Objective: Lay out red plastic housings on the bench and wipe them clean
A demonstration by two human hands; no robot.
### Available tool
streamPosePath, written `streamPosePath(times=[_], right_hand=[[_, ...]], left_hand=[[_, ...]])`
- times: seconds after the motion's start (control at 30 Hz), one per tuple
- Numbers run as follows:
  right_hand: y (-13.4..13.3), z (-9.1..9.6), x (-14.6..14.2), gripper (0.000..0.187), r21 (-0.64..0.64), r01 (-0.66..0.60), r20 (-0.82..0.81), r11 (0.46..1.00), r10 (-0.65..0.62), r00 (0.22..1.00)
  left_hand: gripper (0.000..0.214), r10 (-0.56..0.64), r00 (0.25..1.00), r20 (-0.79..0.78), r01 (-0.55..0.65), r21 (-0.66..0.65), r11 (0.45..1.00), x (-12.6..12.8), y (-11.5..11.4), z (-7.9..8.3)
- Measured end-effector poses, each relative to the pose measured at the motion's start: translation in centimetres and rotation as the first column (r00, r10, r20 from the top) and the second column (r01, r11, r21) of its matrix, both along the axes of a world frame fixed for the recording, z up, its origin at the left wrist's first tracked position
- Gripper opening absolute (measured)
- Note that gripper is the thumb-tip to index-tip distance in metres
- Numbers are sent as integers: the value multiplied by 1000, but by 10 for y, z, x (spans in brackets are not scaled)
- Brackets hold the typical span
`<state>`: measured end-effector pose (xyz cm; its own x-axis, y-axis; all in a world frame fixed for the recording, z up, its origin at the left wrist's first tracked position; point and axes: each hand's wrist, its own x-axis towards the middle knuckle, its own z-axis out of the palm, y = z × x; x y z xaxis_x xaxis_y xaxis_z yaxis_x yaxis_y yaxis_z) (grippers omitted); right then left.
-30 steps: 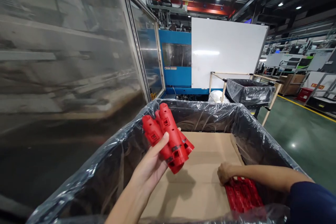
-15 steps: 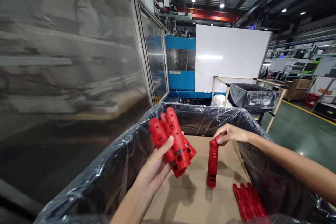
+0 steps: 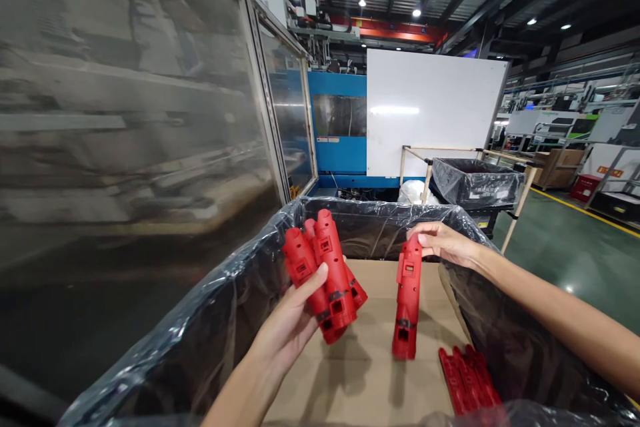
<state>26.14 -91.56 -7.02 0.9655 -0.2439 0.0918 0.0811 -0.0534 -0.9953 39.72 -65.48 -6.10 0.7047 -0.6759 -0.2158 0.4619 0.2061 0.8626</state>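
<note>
My left hand point(image 3: 295, 310) is closed round a bundle of red plastic tubular housings point(image 3: 336, 270), their upper ends tilted left. At least three show; the hand and the front ones partly hide the others. My right hand point(image 3: 443, 243) pinches the top end of a single red plastic tubular housing point(image 3: 409, 297), which hangs nearly upright. This one has a rectangular slot near the top and a dark band with a square opening near its lower end. Below both hands lies a cardboard sheet point(image 3: 385, 373) in the bin. Several similar red housings point(image 3: 467, 380) rest side by side at its right.
Black plastic film lines the bin walls point(image 3: 250, 280) around my arms. A framed clear panel point(image 3: 150, 93) stands close on the left. Behind the bin are a white board point(image 3: 435, 107), a blue machine point(image 3: 335, 153) and another lined bin point(image 3: 477, 180) beside a pipe frame.
The housing in my right hand has risen slightly and turned, so its slotted face shows more. The left-hand bundle has barely moved. The whole view has shifted a little.
</note>
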Motion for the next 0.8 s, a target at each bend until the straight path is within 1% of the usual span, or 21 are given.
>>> streamPosePath(times=[0.03,0.1,0.17,0.23,0.3,0.37,0.43,0.5,0.57,0.6,0.67,0.73,0.8], right_hand=[[-1,-7,5,49,13,-1,-9,1000,1,1000],[-3,-26,17,55,21,-10,-84,1000,12,996],[-7,-52,28,57,-10,-17,-212,1000,14,977],[-11,-83,34,49,-81,-35,-370,996,2,929],[-14,-115,33,37,-174,-92,-533,981,-15,846],[-12,-144,27,28,-266,-186,-670,946,-42,741],[-7,-169,19,23,-342,-290,-764,894,-85,640],[1,-188,11,20,-394,-384,-819,835,-130,559],[11,-200,6,19,-430,-457,-844,779,-168,509],[14,-203,5,19,-441,-486,-850,754,-177,496],[18,-201,7,18,-455,-527,-851,718,-177,494],[15,-189,14,19,-464,-546,-836,698,-141,530],[6,-165,22,21,-477,-542,-794,691,-74,604]], left_hand=[[22,-3,1000,0,3,2,1000,0,0,1],[21,-8,1000,5,8,4,1000,-1,0,2],[22,-13,1000,6,13,12,1000,-1,0,2],[24,1,1000,-1,-1,11,1000,1,1,0],[26,-5,1000,6,5,1,1000,3,1,-2],[28,-28,999,22,28,20,999,5,2,-5],[31,-70,997,27,69,48,996,5,2,-5],[31,-78,997,7,78,38,996,4,2,-3],[30,-46,999,-19,47,14,999,2,1,-1],[29,-27,999,-29,27,12,1000,1,0,1],[25,-5,999,-37,6,33,999,-1,0,3],[22,-14,999,-33,16,61,998,-2,1,5],[22,-24,999,-24,26,76,997,-3,1,5]])
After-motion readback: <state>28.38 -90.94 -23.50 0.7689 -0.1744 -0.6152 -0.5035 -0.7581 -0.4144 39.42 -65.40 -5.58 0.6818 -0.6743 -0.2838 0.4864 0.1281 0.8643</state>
